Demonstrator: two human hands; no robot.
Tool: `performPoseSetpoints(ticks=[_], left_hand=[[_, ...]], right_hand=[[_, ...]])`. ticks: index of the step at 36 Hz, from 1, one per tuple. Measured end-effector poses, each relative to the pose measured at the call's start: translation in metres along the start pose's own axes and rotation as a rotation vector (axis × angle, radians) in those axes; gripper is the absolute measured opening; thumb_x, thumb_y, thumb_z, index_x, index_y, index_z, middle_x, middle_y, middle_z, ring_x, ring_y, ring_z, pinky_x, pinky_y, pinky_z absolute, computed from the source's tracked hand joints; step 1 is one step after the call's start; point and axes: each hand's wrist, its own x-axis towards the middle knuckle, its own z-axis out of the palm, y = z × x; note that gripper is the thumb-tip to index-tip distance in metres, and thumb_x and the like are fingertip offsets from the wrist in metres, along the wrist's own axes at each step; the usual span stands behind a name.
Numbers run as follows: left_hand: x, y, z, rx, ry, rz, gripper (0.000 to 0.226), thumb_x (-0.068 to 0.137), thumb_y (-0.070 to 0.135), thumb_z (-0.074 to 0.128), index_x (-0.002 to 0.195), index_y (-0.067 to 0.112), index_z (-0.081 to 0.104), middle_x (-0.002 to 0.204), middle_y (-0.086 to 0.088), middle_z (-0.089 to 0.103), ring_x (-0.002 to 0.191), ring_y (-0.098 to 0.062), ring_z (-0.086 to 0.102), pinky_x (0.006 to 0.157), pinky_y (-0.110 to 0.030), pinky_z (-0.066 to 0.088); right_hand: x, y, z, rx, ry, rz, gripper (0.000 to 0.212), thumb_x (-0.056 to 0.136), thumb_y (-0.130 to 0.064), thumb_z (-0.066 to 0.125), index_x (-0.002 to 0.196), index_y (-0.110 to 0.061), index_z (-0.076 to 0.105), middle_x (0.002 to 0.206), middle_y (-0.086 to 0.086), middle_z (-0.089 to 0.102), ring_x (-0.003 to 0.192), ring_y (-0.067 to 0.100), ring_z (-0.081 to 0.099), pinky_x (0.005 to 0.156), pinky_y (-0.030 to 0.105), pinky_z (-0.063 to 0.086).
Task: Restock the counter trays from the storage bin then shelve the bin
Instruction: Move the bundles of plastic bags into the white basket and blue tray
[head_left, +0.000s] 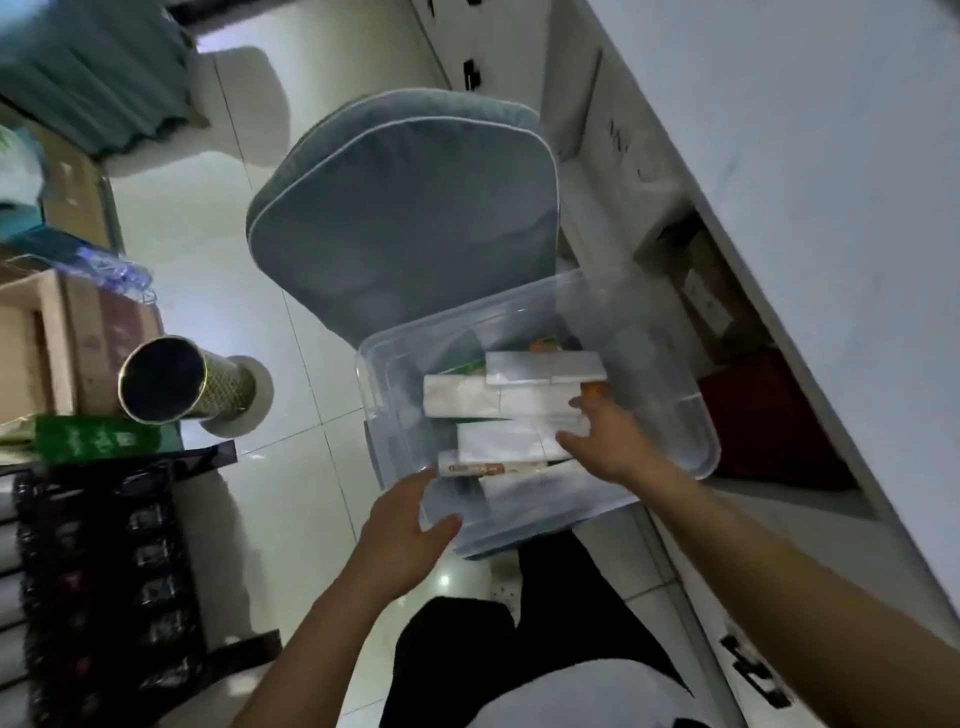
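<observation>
Nearest the lens, at 6 o'clock, my dark trousers (467, 660) and pale shirt hem fill the bottom of the view, with both forearms running up from them. My left hand (410, 525) sits just below centre, thumb spread from loosely straight fingers, which lie against the near-left corner of the clear storage bin (696, 415); whether they curl under the rim I cannot tell. My right hand (608, 441), toward 4 o'clock of centre, reaches inside the bin, fingers and thumb parted around the end of the white boxes (519, 400), touching or nearly so; a closed pinch is not shown. Motion blur softens both hands.

The bin rests on the front edge of a grey cushioned chair (410, 208), which runs up toward 12 o'clock. It holds several flat white boxes stacked crosswise, one lower box (488, 470) bearing an orange stripe. At 3 o'clock a white counter (810, 182) slants down the frame, with open shelving (753, 415) beneath it holding brown and dark red items. At 9 o'clock stand a perforated metal tube (171, 379), cardboard cartons and a green packet (104, 439).

Step in hand, as I judge it: drawing stock from the bin, left hand steadying. No counter tray is in view. The next move calls for closing my right fingers on one box, lifting it clear of its neighbours, and turning toward the counter.
</observation>
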Motion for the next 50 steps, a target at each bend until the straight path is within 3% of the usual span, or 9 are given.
performPoseSetpoints(ticks=[3,6,8,13,20,27,39,44,50], left_hand=[[0.052,0.005,0.005,0.046,-0.015,0.005,0.057,0.091,0.033,0.065,0.143,0.021,0.044,0.147,-0.001,0.045,0.135,-0.021,0.043,0.109,-0.030,0.034],[0.096,0.000,0.014,0.014,-0.007,0.008,0.020,0.088,0.023,0.065,0.102,0.035,0.058,0.112,0.002,0.063,0.107,-0.021,0.061,0.078,-0.024,0.042],[0.116,-0.008,0.023,-0.047,-0.028,-0.038,0.017,0.088,0.021,0.064,0.101,0.031,0.059,0.108,0.004,0.064,0.098,-0.019,0.063,0.073,-0.024,0.043],[0.152,-0.027,0.053,-0.153,-0.142,-0.190,0.059,0.089,0.024,0.064,0.145,0.020,0.044,0.143,-0.004,0.050,0.124,-0.021,0.054,0.103,-0.027,0.042],[0.189,-0.065,0.087,0.323,-0.208,-0.021,0.068,0.092,0.030,0.057,0.152,0.016,0.027,0.159,-0.011,0.026,0.145,-0.030,0.025,0.116,-0.041,0.026],[0.224,-0.073,0.102,0.480,-0.201,0.051,0.074,0.094,0.027,0.052,0.156,0.020,0.012,0.165,-0.007,0.004,0.151,-0.029,0.005,0.122,-0.041,0.008],[0.258,-0.064,0.123,0.548,-0.248,0.181,0.069,0.093,0.037,0.054,0.153,0.022,0.024,0.164,-0.008,0.013,0.150,-0.030,0.010,0.120,-0.042,0.011],[0.253,-0.063,0.131,0.591,-0.296,0.243,0.072,0.092,0.047,0.055,0.153,0.022,0.025,0.164,-0.009,0.011,0.151,-0.030,0.007,0.120,-0.042,0.011],[0.244,-0.053,0.143,0.599,-0.313,0.311,0.063,0.091,0.044,0.059,0.145,0.021,0.039,0.162,-0.009,0.020,0.150,-0.027,0.014,0.119,-0.040,0.015]], right_hand=[[0.053,0.013,0.011,-0.050,-0.095,0.064,0.071,0.085,-0.041,0.067,0.145,-0.013,0.040,0.153,0.014,0.033,0.132,0.034,0.044,0.107,0.044,0.040],[0.096,0.026,0.023,-0.104,-0.136,0.110,0.070,0.087,-0.037,0.066,0.146,-0.013,0.037,0.151,0.015,0.037,0.131,0.035,0.045,0.107,0.044,0.041],[0.119,0.033,0.030,-0.141,-0.169,0.135,0.067,0.089,-0.034,0.065,0.145,-0.011,0.038,0.147,0.016,0.043,0.129,0.034,0.047,0.105,0.041,0.042],[0.162,0.039,0.048,-0.237,-0.194,0.194,0.070,0.090,-0.033,0.063,0.149,-0.012,0.031,0.151,0.013,0.039,0.135,0.034,0.041,0.111,0.044,0.036],[0.198,0.031,0.088,-0.314,-0.066,0.069,0.076,0.086,-0.029,0.062,0.151,-0.019,0.024,0.153,0.011,0.032,0.137,0.033,0.034,0.111,0.046,0.034],[0.223,0.028,0.101,-0.378,0.002,0.062,0.064,0.087,-0.028,0.056,0.146,-0.023,0.030,0.141,0.008,0.041,0.124,0.033,0.039,0.098,0.043,0.032],[0.256,0.031,0.099,-0.560,0.073,-0.073,0.041,0.090,-0.012,0.048,0.131,-0.017,0.048,0.119,0.015,0.058,0.103,0.036,0.055,0.095,0.048,0.037],[0.257,0.035,0.086,-0.431,0.146,-0.009,0.037,0.093,-0.015,0.043,0.125,-0.030,0.052,0.122,0.016,0.055,0.098,0.036,0.053,0.083,0.043,0.045],[0.236,0.038,0.055,-0.339,0.253,-0.072,0.042,0.087,-0.007,0.049,0.125,-0.021,0.061,0.109,0.016,0.068,0.096,0.040,0.063,0.071,0.037,0.041]])
